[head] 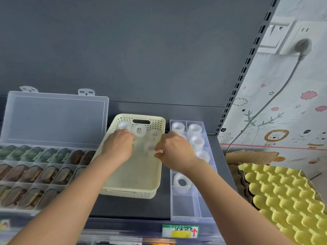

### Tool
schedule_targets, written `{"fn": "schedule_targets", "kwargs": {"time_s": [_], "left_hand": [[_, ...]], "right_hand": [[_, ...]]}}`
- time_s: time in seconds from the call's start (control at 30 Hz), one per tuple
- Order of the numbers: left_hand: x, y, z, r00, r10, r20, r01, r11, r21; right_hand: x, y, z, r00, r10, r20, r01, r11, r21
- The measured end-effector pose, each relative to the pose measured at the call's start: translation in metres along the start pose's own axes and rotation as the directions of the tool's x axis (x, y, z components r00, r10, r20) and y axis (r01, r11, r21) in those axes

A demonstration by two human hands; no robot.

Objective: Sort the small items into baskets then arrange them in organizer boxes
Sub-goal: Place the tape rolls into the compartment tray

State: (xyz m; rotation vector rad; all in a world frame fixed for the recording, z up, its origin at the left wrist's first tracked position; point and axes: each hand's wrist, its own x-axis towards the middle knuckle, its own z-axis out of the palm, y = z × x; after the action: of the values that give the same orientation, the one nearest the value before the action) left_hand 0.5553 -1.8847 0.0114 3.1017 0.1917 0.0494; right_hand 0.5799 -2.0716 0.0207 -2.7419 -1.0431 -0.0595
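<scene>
White rolls [139, 131], basket [134, 174]. Right hand [175, 149] pinches one; left hand [118, 145], grip: I cannot tell. Seat it upright, organizer [185, 206] at 3 o'clock.

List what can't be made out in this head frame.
All head view:
- Left hand: fingers hidden behind the hand's own back, inside the basket; grip unknown.
- Right hand: motion blur; hold on the white roll unclear.
- Narrow organizer: middle compartments covered by the right forearm.
- Lidded box: cut off by the left edge; contents blurred.
</scene>
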Motion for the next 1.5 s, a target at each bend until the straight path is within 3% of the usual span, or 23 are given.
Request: {"fn": "schedule_targets", "kwargs": {"time_s": [0.13,0.3,0.5,0.63,0.83,0.97,1.23,1.5], "left_hand": [[0.005,-0.014,0.016,0.978,-0.101,0.181,0.08,0.989,0.121],[0.009,-0.019,0.021,0.972,-0.147,0.183,0.125,0.984,0.126],[0.006,-0.02,0.024,0.985,-0.115,0.125,0.104,0.99,0.095],[0.007,-0.013,0.015,0.994,-0.099,0.055,0.098,0.995,0.017],[-0.012,0.02,-0.018,0.984,0.023,-0.177,-0.043,0.993,-0.11],[-0.038,0.053,-0.032,0.947,0.205,-0.247,-0.244,0.959,-0.14],[-0.061,0.098,-0.017,0.853,0.516,-0.084,-0.522,0.847,-0.096],[-0.052,0.111,0.001,0.82,0.561,0.115,-0.567,0.823,0.028]], "right_hand": [[0.035,-0.015,0.019,1.0,0.019,0.012,-0.017,0.987,-0.157],[0.057,-0.023,0.034,0.986,0.11,0.129,-0.054,0.925,-0.376],[0.059,-0.02,0.041,0.995,0.079,0.065,-0.05,0.931,-0.362],[0.049,-0.014,0.032,0.996,0.058,-0.071,-0.071,0.976,-0.206],[0.003,0.01,-0.016,0.961,0.137,-0.242,-0.114,0.988,0.104],[-0.044,0.033,-0.04,0.964,0.151,-0.221,-0.108,0.974,0.197],[-0.106,0.061,-0.058,0.962,0.268,0.043,-0.271,0.941,0.201],[-0.106,0.063,-0.037,0.935,0.323,0.143,-0.333,0.942,0.05]]}}
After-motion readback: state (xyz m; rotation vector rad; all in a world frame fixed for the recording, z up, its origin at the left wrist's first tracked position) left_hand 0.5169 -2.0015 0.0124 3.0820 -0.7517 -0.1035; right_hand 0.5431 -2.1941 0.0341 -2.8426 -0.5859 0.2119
